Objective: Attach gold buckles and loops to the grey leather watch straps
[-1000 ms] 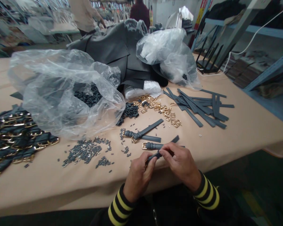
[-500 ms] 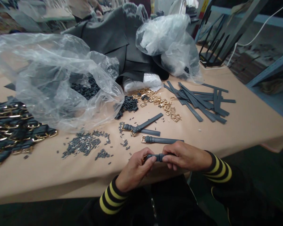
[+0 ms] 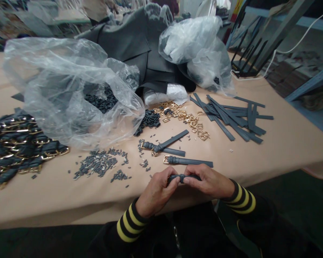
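We're viewing a tan worktop (image 3: 271, 154), its near edge running just under the hands. Dark fabric (image 3: 123, 43) is lying heaped along the middle of the far edge. We're seeing a big bag (image 3: 70, 71), clear plastic, sitting left of the middle, and a small bag (image 3: 193, 39) resting beside the fabric, toward the far right corner. A buckled heap (image 3: 21, 147) is lying toward the left end. Bare strips (image 3: 228, 117) are crossing each other toward the right edge. A router (image 3: 246, 68) is standing by the far right corner.

We're logging both hands at the near edge, right of its middle. The left hand (image 3: 157, 190) is pinching one end of a held strap (image 3: 181, 177), thumb and fingers closed on it. The right hand (image 3: 208, 181) is gripping the other end, thumb pressing, fingers curling in. We're seeing only a short stretch between the thumbs; the left end is hiding in the hand, so we're not telling whether it's bearing a buckle.

A finished strap (image 3: 190, 161) is lying just beyond the hands, and a crossed pair (image 3: 172, 140) beyond that. Black loops (image 3: 150, 119) are lying beside the big bag. Gold buckles (image 3: 190, 120) are scattering between loops and strips. Grey bits (image 3: 95, 163) are lying left of the hands, toward the near edge.
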`<action>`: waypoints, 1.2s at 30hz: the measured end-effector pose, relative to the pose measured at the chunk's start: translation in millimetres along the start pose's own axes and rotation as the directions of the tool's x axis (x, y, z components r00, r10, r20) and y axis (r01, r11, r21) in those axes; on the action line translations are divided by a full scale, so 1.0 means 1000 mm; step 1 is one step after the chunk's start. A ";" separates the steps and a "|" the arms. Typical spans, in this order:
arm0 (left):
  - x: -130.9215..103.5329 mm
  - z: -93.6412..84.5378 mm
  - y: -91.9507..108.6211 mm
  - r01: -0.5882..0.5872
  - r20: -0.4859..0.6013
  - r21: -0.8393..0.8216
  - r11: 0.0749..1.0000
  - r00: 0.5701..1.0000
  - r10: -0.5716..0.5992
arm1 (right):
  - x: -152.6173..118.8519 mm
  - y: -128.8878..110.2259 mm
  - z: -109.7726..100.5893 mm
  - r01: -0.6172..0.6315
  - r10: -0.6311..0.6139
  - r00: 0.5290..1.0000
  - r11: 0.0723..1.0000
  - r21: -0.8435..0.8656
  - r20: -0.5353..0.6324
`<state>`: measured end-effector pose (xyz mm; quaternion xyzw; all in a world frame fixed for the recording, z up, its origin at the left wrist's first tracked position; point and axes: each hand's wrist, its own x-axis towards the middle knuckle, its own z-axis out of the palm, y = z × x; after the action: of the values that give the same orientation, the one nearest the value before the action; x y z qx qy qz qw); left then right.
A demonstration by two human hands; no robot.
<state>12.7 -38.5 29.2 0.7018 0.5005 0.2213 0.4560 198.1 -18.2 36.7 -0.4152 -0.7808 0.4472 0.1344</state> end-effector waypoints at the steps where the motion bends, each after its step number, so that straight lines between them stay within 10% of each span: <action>1: 0.000 0.000 0.000 -0.003 0.018 -0.016 1.000 1.000 0.004 | 0.000 0.001 0.000 -0.002 0.002 1.000 1.000 0.019 0.003; 8: -0.006 0.004 0.002 0.086 0.122 -0.205 0.975 0.991 -0.061 | -0.001 -0.008 -0.011 -0.084 0.045 0.979 0.977 0.196 0.198; 24: 0.019 0.009 0.005 0.100 0.065 -0.453 0.886 0.995 -0.079 | 0.015 0.001 -0.021 -0.042 0.024 0.997 0.972 0.231 0.078; 32: 0.036 0.006 0.006 0.131 -0.037 -0.382 0.915 0.987 -0.157 | 0.031 0.008 -0.016 -0.049 0.026 0.997 0.929 0.366 0.066; 36: 0.049 0.000 -0.005 0.026 -0.086 -0.099 0.995 0.996 -0.034 | 0.046 0.030 -0.053 -0.003 0.004 1.000 0.999 0.040 -0.017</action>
<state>30.2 5.7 17.8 0.6606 0.5190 0.2692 0.4710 216.5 55.6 34.8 -0.4178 -0.7697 0.4593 0.1486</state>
